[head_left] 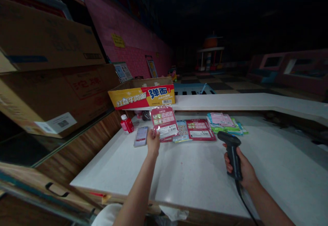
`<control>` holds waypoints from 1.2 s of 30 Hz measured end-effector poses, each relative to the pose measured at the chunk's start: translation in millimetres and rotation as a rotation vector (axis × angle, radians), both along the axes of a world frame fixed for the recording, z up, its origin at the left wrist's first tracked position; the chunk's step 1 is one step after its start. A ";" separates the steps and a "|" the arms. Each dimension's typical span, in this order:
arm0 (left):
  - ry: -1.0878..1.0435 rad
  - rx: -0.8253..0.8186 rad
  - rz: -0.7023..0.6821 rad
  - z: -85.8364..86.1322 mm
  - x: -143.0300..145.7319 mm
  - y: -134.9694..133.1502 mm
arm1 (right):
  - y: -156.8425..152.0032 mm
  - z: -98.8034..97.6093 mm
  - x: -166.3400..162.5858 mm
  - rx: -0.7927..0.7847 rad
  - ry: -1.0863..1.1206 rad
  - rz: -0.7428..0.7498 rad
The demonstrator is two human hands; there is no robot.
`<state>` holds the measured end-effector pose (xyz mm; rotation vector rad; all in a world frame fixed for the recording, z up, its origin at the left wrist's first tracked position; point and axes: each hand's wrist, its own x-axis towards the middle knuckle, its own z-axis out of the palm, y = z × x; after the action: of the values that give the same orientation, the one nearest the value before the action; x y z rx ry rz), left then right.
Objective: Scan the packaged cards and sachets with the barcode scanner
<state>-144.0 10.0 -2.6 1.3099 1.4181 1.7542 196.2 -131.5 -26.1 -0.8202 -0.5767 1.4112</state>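
My left hand (153, 144) is closed on the lower edge of a red flat packet (164, 119) in clear plastic, tilted up with a white barcode label facing me. In my right hand (242, 166) is a black handheld barcode scanner (233, 152), its head pointing up and left and its cord running down off the table. Behind and right of the held packet lie a blue packet (182, 130) and another red packet (200, 129). A pile of pink and green packets (225, 122) rests farther right. Just left of my left hand is a phone (140, 136).
A red bottle with a white cap (126, 124) stands by the phone on the white table (189, 171). An open yellow and red carton (143, 96) sits on the raised ledge (230, 102). Large cardboard boxes (64, 96) are stacked at left.
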 end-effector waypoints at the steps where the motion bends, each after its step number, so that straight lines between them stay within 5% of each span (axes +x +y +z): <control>1: -0.038 0.038 -0.082 -4.1 14.4 -0.1 | 0.2 -0.5 -0.6 0.000 -0.014 0.005; 9: -0.194 0.159 -0.215 -28.6 90.5 6.2 | -0.1 -1.4 -7.5 0.042 -0.094 0.098; 16: -0.228 0.121 -0.255 -42.7 95.2 6.5 | -4.7 -0.9 -11.9 0.107 -0.090 0.215; 36: -0.235 0.111 -0.307 -37.6 102.4 3.3 | -13.6 10.9 -11.3 0.085 -0.088 0.255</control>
<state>-41.6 13.3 -40.2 1.2530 0.9481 1.7299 184.8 -145.1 -15.2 -0.7629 -0.8270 1.5752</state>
